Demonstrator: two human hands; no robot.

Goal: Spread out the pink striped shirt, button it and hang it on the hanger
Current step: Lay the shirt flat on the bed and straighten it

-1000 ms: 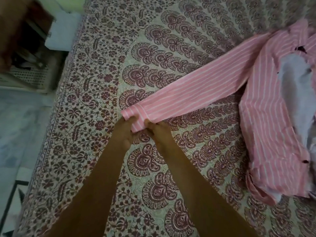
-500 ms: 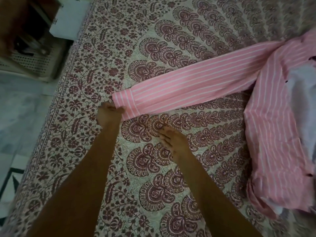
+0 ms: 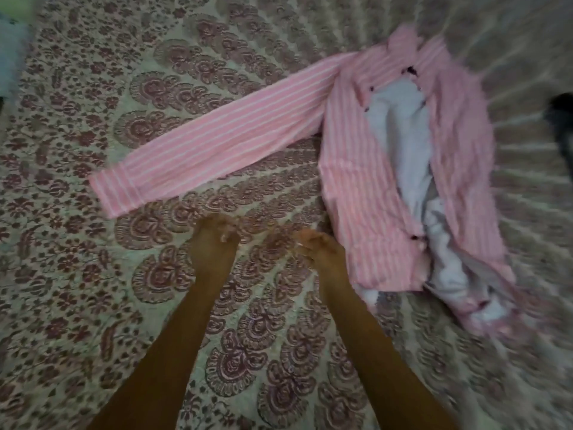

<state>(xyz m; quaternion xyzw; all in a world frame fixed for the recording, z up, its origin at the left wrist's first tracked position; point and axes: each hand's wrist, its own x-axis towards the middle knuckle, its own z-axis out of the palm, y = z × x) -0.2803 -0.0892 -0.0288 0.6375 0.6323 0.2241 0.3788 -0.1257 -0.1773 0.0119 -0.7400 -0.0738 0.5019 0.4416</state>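
The pink striped shirt [image 3: 366, 187] lies on the patterned bedspread [image 3: 93, 259], front open, its pale lining showing down the middle. One sleeve [image 3: 217, 141] stretches flat to the left, its cuff at the far left end. My left hand [image 3: 214, 240] hovers below the sleeve, fingers loosely curled, holding nothing. My right hand [image 3: 322, 252] hovers just left of the shirt's lower front edge, fingers relaxed, also holding nothing. The view is blurred. No hanger is visible.
A dark object [image 3: 561, 119] sits at the right edge of the bed. A pale blue thing [image 3: 9, 57] shows at the far left edge beyond the bedspread.
My left hand has let go of the cuff. Both hands have pulled back from the sleeve toward the shirt's body, and the view has swung right.
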